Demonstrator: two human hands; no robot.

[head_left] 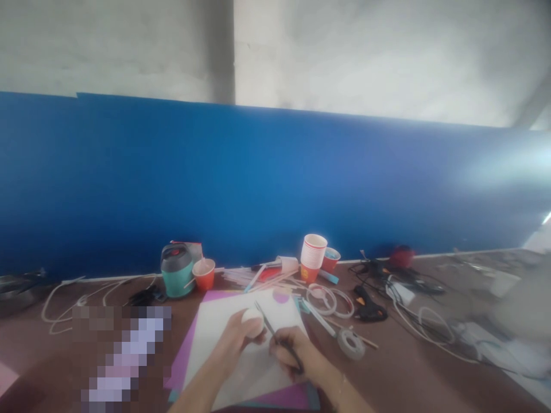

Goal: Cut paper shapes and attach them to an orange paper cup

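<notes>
My left hand (pixel 237 339) is closed on a small white rounded piece (pixel 253 321), which looks like cut paper. My right hand (pixel 293 351) grips a pair of scissors (pixel 280 338) by its dark handles. The blades point up and away, close beside the white piece; I cannot tell whether they touch it. Below both hands lies a white sheet (pixel 210 327) on top of a purple sheet (pixel 185 355). A purple round patch (pixel 281 296) shows near the white sheet's far right corner.
Behind the sheets are a teal-and-grey container (pixel 177 272), a red cup (pixel 204 275), loose sticks (pixel 241 276) and stacked paper cups (pixel 313 258). Tape rolls (pixel 350 343), a black glue gun (pixel 368 304) and tangled cables (pixel 424 321) lie to the right. A blue panel (pixel 267 183) stands behind.
</notes>
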